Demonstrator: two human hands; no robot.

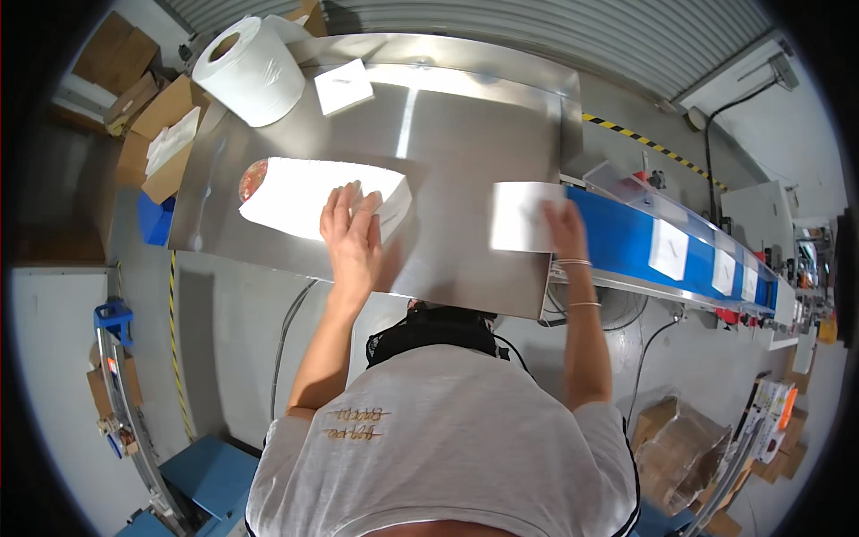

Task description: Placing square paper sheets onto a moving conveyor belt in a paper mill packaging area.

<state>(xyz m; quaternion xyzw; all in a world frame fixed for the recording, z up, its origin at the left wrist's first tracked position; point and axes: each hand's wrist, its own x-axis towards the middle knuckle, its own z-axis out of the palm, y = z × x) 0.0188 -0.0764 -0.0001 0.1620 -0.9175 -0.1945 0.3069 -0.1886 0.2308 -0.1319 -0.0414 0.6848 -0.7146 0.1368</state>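
On the steel table lies a long row of white square packets (295, 195), pressed together on their sides, with a red patterned end showing at its left. My left hand (353, 228) rests on the row near its right end, fingers stretched and slightly apart. At the table's right edge, a single flat white square packet (519, 217) is pinched along its right side by my right hand (565, 231), which is smeared by motion. The blue conveyor belt (617, 228) begins just beside that hand and carries several similar white packets (668, 250).
A big white paper roll (248, 72) and a small white packet stack (344, 87) stand at the back left of the steel table (465, 116). Raised rims border its back. An open cardboard box (161, 134) sits left; a clear guard (653, 201) runs along the belt.
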